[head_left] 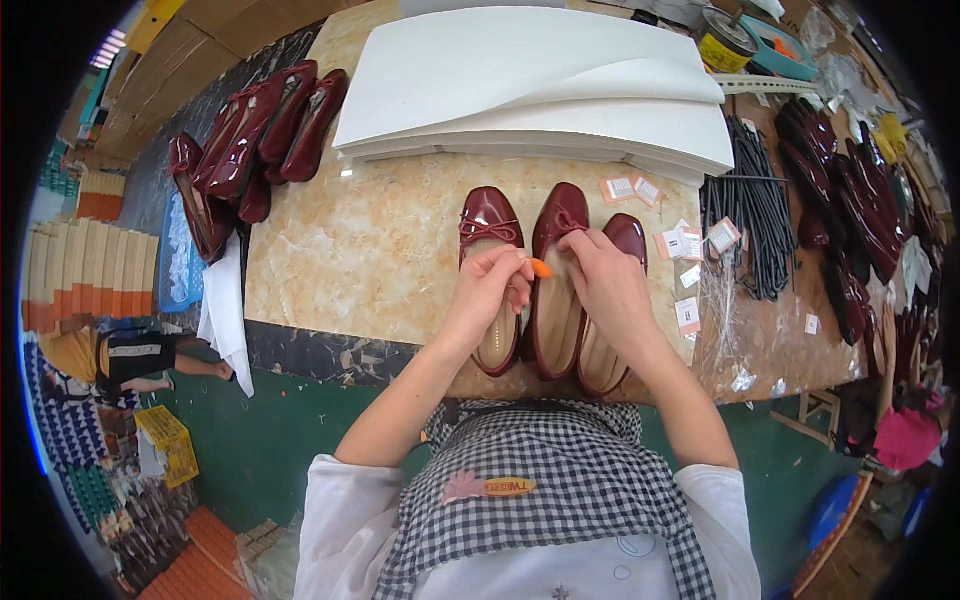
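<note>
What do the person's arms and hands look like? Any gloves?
No gloves show: the left hand and right hand are bare. The forearms are bare too. Loose white sleeves end near the elbows, and there's a black-and-white checked apron.

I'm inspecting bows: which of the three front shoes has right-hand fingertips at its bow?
The middle shoe, between the other two; fingertips of the right hand are at its bow.

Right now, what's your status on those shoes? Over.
Left grip holding small orange object. Right grip at bow of middle burgundy shoe. Three shoes side by side. Loose labels to their right.
</note>
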